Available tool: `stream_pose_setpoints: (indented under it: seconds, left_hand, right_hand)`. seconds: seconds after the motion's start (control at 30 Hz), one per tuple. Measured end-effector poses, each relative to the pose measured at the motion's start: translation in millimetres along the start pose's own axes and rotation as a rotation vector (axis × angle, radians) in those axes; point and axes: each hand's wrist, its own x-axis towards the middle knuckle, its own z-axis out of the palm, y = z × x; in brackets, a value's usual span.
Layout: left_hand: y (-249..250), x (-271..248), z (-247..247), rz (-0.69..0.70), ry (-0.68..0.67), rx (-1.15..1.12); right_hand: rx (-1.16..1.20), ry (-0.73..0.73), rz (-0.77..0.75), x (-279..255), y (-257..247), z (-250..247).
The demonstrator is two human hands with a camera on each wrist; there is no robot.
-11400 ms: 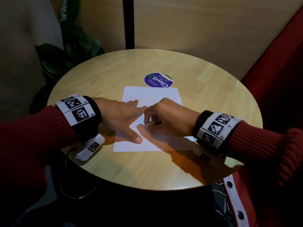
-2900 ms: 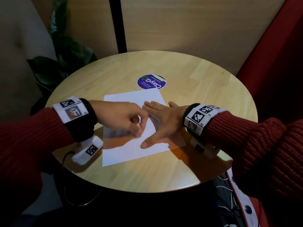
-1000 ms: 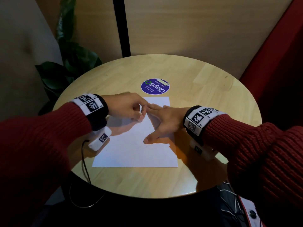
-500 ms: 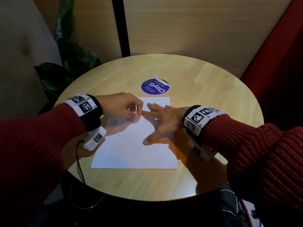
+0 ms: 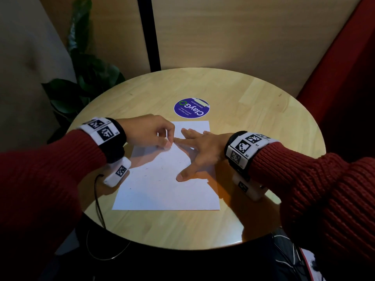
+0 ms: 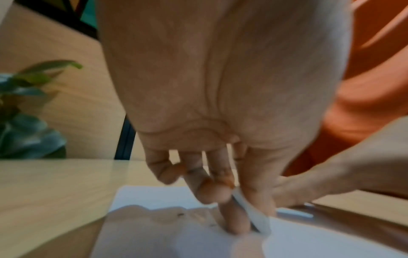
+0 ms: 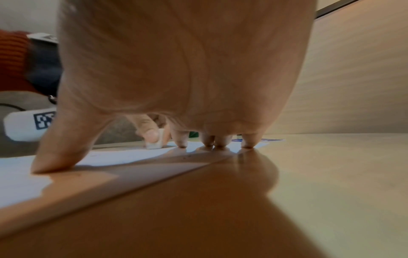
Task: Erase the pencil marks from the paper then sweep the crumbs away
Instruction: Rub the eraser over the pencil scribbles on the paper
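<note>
A white sheet of paper (image 5: 162, 187) lies on the round wooden table (image 5: 253, 110). Small dark eraser crumbs (image 5: 161, 168) are scattered over its middle. My left hand (image 5: 150, 132) pinches a small white eraser (image 7: 154, 144) between thumb and fingers and holds it down on the paper's upper left part; the left wrist view shows the eraser (image 6: 253, 218) tilted against the sheet. My right hand (image 5: 194, 147) lies spread flat on the paper's upper right, fingertips (image 7: 247, 144) and thumb pressing it down. The two hands nearly touch.
A round purple sticker (image 5: 191, 108) sits on the table just beyond the paper. A leafy plant (image 5: 85, 82) stands past the table's left edge. A black cable (image 5: 99, 209) hangs from my left wrist over the near rim.
The paper was turned and now lies straight. My left hand, still pinching the eraser, has shifted slightly on the upper left of the sheet. The right hand has stayed flat.
</note>
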Motion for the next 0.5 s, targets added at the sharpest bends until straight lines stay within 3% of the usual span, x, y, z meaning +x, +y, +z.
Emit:
stream_pose_setpoints:
  seconds: [0.07,0.17,0.37,0.5]
  left_hand:
    - [4.8,0.9,5.4,-0.005,-0.006,-0.030]
    - [20.3,-1.4,15.6,0.044,-0.210,-0.147]
    - [2.0,-3.1,4.1,-0.001,-0.115,-0.054]
    - [17.9,14.3,6.7,0.059,0.002,-0.134]
  right_hand:
    - [-0.001,0.004,-0.018,-1.0,0.1,0.3]
    - [0.017,0.020,-0.043,-3.7,-1.4,-0.7]
    - [0.027,0.138,0.004,-4.9,27.2,-5.4]
    - [-0.084,0.050,0.075,-10.2,29.6,-1.3]
